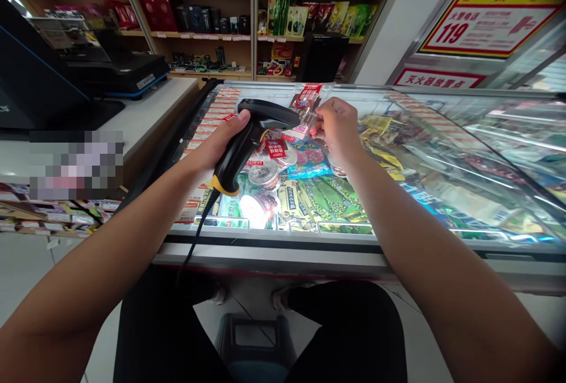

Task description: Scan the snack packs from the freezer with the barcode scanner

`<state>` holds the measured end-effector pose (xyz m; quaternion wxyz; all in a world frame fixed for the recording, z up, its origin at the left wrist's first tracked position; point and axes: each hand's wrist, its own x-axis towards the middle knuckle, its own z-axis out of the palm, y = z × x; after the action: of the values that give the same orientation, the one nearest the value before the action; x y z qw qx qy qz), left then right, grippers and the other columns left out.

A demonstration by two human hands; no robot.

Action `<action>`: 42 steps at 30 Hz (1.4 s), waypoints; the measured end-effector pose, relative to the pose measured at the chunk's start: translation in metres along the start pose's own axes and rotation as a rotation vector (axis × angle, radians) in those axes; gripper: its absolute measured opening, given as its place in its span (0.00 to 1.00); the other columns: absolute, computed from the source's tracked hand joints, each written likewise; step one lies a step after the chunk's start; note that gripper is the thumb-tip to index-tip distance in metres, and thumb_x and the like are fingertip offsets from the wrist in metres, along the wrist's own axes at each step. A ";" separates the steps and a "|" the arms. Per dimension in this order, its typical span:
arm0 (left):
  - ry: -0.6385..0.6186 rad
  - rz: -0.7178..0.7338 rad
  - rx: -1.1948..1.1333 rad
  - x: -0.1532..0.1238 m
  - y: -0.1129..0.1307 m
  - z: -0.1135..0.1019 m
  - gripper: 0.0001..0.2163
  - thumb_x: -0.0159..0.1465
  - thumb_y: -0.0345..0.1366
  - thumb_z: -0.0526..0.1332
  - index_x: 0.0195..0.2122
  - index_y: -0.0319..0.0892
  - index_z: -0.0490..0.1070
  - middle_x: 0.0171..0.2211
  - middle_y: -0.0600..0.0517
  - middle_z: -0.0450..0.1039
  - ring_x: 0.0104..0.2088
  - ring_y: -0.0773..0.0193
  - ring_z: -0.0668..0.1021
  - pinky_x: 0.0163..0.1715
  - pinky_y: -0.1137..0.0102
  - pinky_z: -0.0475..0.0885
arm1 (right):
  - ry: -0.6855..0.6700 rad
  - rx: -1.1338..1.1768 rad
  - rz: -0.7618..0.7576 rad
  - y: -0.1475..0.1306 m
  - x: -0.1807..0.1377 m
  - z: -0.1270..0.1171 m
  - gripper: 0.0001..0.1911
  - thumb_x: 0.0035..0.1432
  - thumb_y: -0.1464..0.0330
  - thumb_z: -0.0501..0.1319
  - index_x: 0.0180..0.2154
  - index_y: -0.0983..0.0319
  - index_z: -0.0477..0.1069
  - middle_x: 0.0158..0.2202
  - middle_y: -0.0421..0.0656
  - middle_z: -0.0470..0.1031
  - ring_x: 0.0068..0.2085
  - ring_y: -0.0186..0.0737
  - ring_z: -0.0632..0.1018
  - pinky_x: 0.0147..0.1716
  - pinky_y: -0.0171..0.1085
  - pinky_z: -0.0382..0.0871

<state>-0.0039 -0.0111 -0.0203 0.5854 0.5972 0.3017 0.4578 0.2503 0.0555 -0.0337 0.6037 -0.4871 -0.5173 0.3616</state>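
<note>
A black and yellow corded barcode scanner [241, 150] is gripped in my left hand [223, 141], thumb along its back. Its head points right, towards a small clear snack packet [307, 103] with a red label. My right hand [338, 124] pinches that packet at its right edge and holds it up above the freezer's glass lid. The scanner's head is close to the packet and overlaps its lower left part from my view. The scanner's cable [197, 238] hangs down over the freezer's front edge.
Under the glass of the chest freezer [309, 247] lie tubs and bagged ice creams. A counter [168, 100] with a scale [119, 71] and a dark screen [35, 76] stands at left. Stocked shelves [198, 35] line the back. A stool [256, 342] is between my legs.
</note>
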 end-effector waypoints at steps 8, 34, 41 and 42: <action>-0.017 0.028 0.023 0.003 -0.003 -0.009 0.22 0.71 0.56 0.57 0.42 0.39 0.74 0.32 0.49 0.77 0.31 0.67 0.78 0.34 0.71 0.74 | -0.003 -0.060 -0.036 0.009 0.010 -0.006 0.13 0.60 0.67 0.62 0.26 0.56 0.60 0.20 0.34 0.59 0.20 0.33 0.69 0.22 0.34 0.66; 0.295 -0.124 0.151 0.015 -0.014 -0.011 0.29 0.65 0.65 0.58 0.41 0.41 0.77 0.30 0.48 0.80 0.30 0.63 0.80 0.33 0.69 0.73 | 0.237 -0.808 -0.047 0.010 0.042 -0.084 0.11 0.54 0.73 0.69 0.35 0.57 0.69 0.34 0.44 0.77 0.38 0.46 0.79 0.46 0.49 0.73; 0.323 -0.101 0.156 0.028 -0.031 -0.027 0.30 0.61 0.67 0.61 0.43 0.43 0.78 0.31 0.47 0.81 0.34 0.57 0.84 0.37 0.67 0.77 | -0.104 -0.514 -0.172 -0.023 -0.002 -0.022 0.04 0.63 0.71 0.61 0.39 0.58 0.74 0.40 0.48 0.81 0.38 0.48 0.83 0.38 0.48 0.79; 0.318 -0.101 0.156 0.029 -0.033 -0.028 0.30 0.61 0.67 0.61 0.43 0.43 0.78 0.31 0.47 0.81 0.34 0.57 0.83 0.36 0.67 0.77 | -0.254 -0.464 -0.062 -0.027 -0.012 -0.012 0.03 0.64 0.70 0.62 0.39 0.58 0.75 0.40 0.49 0.81 0.35 0.48 0.83 0.31 0.46 0.78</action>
<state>-0.0122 0.0311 -0.0503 0.5046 0.5450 0.4545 0.4916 0.2575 0.0346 -0.0110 0.4169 -0.5472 -0.6725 0.2729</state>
